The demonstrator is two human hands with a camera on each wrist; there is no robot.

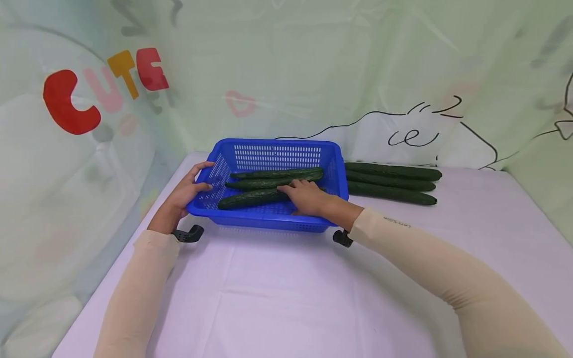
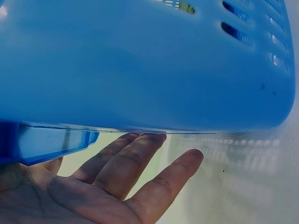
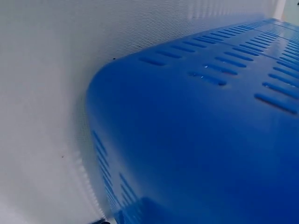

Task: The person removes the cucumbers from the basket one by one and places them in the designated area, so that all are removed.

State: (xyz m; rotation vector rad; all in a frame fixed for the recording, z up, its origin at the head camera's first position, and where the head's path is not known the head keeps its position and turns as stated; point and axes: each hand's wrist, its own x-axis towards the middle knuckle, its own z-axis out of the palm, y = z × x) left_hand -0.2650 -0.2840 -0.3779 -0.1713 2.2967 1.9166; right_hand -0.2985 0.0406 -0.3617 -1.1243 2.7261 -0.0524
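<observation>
A blue plastic basket (image 1: 268, 217) with slotted walls stands on the table, three long dark green cucumbers lying side by side inside. My left hand (image 1: 182, 193) is at the basket's left end, thumb over the rim. In the left wrist view its fingers (image 2: 126, 163) stretch nearly straight along the outside, close to the wall. Reaching over the front rim, my right hand (image 1: 309, 198) grips the right part of the nearest cucumber (image 1: 250, 199). Behind it lie the middle cucumber (image 1: 255, 184) and the farthest cucumber (image 1: 277, 174). The right wrist view shows only the basket's outer wall (image 3: 187, 140) and the cloth.
Three more cucumbers (image 1: 391, 184) lie together on the table, just right of the basket. A white cloth (image 1: 286, 293) covers the tabletop. Behind and to the left hangs a printed curtain (image 1: 291, 64). Dark camera mounts (image 1: 190, 233) stick out from both wrists.
</observation>
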